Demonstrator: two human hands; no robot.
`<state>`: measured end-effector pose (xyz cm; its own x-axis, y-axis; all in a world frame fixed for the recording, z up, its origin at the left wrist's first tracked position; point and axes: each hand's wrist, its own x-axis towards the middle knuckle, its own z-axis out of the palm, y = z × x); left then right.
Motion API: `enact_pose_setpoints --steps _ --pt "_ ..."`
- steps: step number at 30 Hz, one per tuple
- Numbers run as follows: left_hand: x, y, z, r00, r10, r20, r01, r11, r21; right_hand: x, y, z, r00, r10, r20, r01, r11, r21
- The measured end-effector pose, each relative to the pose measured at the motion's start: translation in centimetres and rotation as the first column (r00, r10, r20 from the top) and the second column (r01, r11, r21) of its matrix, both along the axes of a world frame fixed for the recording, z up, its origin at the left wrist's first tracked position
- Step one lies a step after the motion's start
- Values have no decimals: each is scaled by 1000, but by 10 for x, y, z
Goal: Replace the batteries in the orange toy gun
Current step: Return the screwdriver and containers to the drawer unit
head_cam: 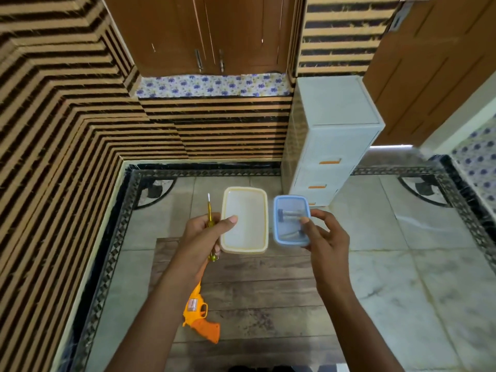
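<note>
Gun (200, 311) lies on the surface (255, 291) under the left arm. Left hand (204, 234) grips screwdriver (208, 214) and cream box (245, 188), right hand (327, 237) holds blue box (276, 232) with batteries (288, 212) inside. I'd park both boxes first, then unscrew.

No text can be read (the sticker (192, 304) on the toy gun (196, 315) is blurred).

Head camera looks forward and down, close above the wooden table (255, 299), edges seemingly warped.
</note>
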<state>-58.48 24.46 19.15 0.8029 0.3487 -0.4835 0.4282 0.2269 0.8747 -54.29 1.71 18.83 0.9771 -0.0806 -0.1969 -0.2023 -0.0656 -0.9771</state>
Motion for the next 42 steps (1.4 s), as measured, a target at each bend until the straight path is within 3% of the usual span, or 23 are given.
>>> enact_pose_setpoints --steps 12,19,25,35,42 --pt "35 -32 44 993 -114 -27 112 992 -63 -2 -31 39 978 -204 46 201 978 59" --pt "84 -106 63 966 -259 0 258 964 -64 14 -106 55 943 -325 68 315 941 121" --pt "126 -222 78 941 -338 15 339 939 -56 29 -218 60 904 -415 104 397 904 158" --pt "172 -486 99 910 -408 78 416 898 -144 63 -475 77 876 -453 165 438 891 120" --pt "189 -591 99 875 -481 56 484 862 -154 55 -569 74 842 -520 141 513 854 89"
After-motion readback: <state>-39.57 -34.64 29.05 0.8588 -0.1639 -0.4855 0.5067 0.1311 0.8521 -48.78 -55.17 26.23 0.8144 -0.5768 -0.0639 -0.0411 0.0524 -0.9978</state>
